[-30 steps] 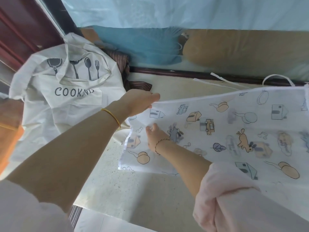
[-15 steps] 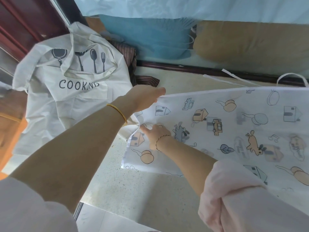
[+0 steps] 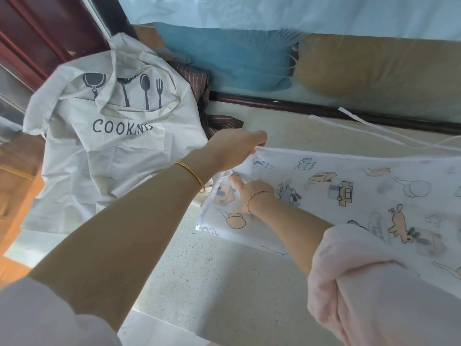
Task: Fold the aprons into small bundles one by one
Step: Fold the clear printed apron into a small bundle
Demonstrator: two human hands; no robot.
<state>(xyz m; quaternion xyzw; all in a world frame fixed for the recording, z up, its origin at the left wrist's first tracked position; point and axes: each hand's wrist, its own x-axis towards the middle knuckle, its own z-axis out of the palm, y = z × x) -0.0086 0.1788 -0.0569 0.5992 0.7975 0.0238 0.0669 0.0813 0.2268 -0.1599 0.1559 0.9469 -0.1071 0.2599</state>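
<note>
Surroundings:
- White apron [image 3: 112,151] printed "COOKING" with utensil icons, at 10 o'clock. It is spread out and wrinkled, with its lower part hanging over the counter [image 3: 212,265] edge.
- Brown striped cloth [image 3: 199,96] bunched behind its right side, at 11 to 12 o'clock.
- Blue cushion [image 3: 229,61] at 12 and tan cushion [image 3: 374,68] at 1 to 2 o'clock, both behind a pale sheer sheet along the far edge.
- Dark red wood frame [image 3: 37,28] at 10 to 11 o'clock.
- Pink sleeve [image 3: 361,283] at 4 to 5 o'clock covers the near right part of the work area.

Task item:
- Printed apron [image 3: 349,191] (cars, houses, animals) lies on the counter from centre out to 3 o'clock.
- Its long axis runs 9 to 3, with its left end near centre of view.
- White ties [image 3: 374,128] trail from its far side toward 2 o'clock.
- It lies just beside the white apron; I cannot tell whether they touch.

Hands:
- Left hand [image 3: 232,148], gold bangle [image 3: 190,176] on the wrist, pinches the far-left corner and holds that edge lifted off the counter.
- Right hand [image 3: 252,191], thin bracelet [image 3: 257,198], rests on the cloth just below the lifted corner.
- One finger is straight and points to 11 o'clock. The other fingers are hidden by the fold, so I cannot tell its grip.
</note>
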